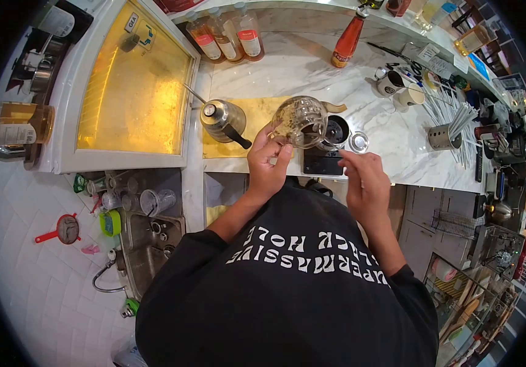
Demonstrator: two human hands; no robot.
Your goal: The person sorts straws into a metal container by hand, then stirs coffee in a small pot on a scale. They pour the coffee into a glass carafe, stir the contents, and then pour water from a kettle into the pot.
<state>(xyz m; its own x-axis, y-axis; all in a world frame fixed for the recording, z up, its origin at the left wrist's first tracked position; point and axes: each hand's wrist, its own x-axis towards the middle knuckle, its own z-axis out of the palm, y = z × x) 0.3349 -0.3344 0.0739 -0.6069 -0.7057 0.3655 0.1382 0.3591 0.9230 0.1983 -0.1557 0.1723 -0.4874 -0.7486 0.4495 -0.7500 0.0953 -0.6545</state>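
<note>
My left hand (pixel 269 162) is wrapped round the near left side of a clear glass pot (pixel 300 122), which is held above the counter and tilted. Brownish marks or contents show through its glass. To the right, my right hand (pixel 364 177) pinches the end of a thin metal spoon or stirrer (pixel 331 144) that reaches toward the pot's opening. Behind the pot stands a dark round container (pixel 337 129) by a black scale (pixel 321 164). A small round metal lid (pixel 359 142) lies right of it. The steel gooseneck kettle (pixel 223 119) stands left on a yellow cloth (pixel 257 113).
A glass-door cooler (pixel 137 79) stands at the left, with a sink (pixel 140 244) below it. Several bottles (pixel 249 40) line the back; a red bottle (pixel 347 40) is nearby. Cups (pixel 389 83) and a metal holder of straws (pixel 443 137) stand on the marble counter (pixel 300 61).
</note>
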